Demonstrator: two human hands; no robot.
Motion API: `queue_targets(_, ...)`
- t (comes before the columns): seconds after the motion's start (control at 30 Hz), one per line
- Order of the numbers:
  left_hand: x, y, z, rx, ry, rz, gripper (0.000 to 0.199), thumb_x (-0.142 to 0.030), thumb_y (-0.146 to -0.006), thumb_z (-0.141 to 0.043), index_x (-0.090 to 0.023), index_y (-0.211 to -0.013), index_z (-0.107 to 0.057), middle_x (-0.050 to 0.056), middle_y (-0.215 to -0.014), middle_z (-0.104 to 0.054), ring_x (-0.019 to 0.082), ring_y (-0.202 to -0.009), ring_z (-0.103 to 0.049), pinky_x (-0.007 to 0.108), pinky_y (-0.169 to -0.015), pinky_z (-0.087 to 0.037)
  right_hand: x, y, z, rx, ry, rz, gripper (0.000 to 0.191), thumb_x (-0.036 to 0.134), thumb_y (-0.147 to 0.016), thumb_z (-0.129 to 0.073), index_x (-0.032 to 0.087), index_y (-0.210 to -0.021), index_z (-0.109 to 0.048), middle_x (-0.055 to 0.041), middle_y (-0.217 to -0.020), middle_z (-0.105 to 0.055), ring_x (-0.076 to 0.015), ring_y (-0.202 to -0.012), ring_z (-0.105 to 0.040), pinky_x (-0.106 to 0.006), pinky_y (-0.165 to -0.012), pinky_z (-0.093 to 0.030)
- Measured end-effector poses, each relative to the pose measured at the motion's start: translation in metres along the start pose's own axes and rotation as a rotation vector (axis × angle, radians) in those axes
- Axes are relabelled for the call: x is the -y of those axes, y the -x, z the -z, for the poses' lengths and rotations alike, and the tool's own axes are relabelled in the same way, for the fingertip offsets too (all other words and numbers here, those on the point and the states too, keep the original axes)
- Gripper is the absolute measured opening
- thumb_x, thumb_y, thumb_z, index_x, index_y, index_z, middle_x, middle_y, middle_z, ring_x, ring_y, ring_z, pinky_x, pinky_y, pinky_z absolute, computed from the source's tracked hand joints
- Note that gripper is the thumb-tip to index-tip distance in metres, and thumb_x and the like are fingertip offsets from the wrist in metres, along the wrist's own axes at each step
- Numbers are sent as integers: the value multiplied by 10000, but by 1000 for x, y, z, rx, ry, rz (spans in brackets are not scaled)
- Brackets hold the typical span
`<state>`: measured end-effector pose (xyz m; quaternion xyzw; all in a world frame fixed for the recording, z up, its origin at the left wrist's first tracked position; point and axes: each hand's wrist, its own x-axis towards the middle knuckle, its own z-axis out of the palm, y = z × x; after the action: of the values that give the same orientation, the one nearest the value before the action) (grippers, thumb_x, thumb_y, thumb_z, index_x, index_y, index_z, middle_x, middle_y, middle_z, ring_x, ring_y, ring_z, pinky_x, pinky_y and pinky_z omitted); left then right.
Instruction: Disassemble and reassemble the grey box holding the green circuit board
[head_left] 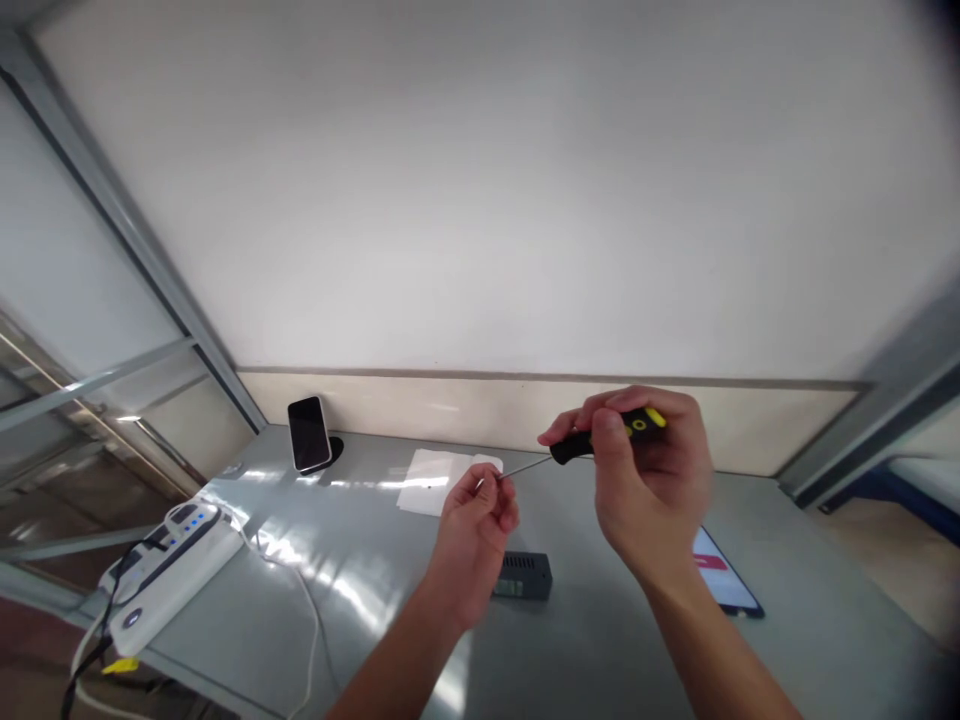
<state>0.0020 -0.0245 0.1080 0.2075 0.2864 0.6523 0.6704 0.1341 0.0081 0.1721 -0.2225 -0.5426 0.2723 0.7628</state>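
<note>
Right hand: I have the right hand [656, 490] wrapped round the handle of the screwdriver [571, 447], fingers closed, thumb on the near side.
Left hand: the left hand [476, 545] pinches the thin shaft close to its tip, thumb against fingers; whether something tiny is caught there too, I cannot tell from here.
Screwdriver: in the air over the middle of the worktop [577, 660], handle to the right and higher, shaft sloping down leftward.
Why this hold: I judge the right steers from the handle while the left steadies the tip end.
Vented box: the dark box [529, 577] lies mid-worktop, partly behind the left wrist, probably for easy reach.
Edges: white paper [427, 482] near the far edge; tablet [726, 578] toward the right edge; phone [308, 435] propped at the far-left corner, apparently out of the way.
</note>
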Motion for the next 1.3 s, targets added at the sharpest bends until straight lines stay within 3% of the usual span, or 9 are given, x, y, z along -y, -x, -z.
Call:
queue_targets(0.77, 1, 16, 4, -8, 78, -26, 364, -307, -733, -976, -151, -866, -675, 2, -861, -643, 58, -644, -511, 174, -657, -460, 11, 4, -7, -12, -22, 66, 93, 219, -996, -692, 252, -997, -605, 37, -862, -627, -152, -645, -741, -351, -627, -641)
queue_targets(1.03, 2, 25, 6, -7, 102, -3, 351, -322, -753, -963, -155, -887, -685, 7, -872, -641, 64, -662, -502, 182, -674, -460, 18, 11, -11, 53, -30, 12, 102, 249, -994, -689, 254, -992, -587, 33, -868, -632, -139, -656, -741, -308, -602, -624)
queue_targets(1.17, 2, 30, 6, -20, 4, -32, 379, -364, -726, -971, -167, -879, -686, 10, -848, -645, 85, -676, -508, 215, -682, -445, 20, 12, -10, 80, -32, 11, 106, 231, -992, -686, 259, -1001, -584, 33, -862, -636, -143, -659, -739, -312, -609, -613)
queue_targets(1.3, 5, 34, 17, -91, -313, -154, 400, -531, -789, -890, -188, -878, -706, 2, -827, -625, 105, -689, -460, 232, -661, -385, 16, 15, -11, 134, -35, -36, 84, 214, -1008, -655, 260, -1029, -587, 48, -798, -640, -142, -658, -736, -298, -614, -583)
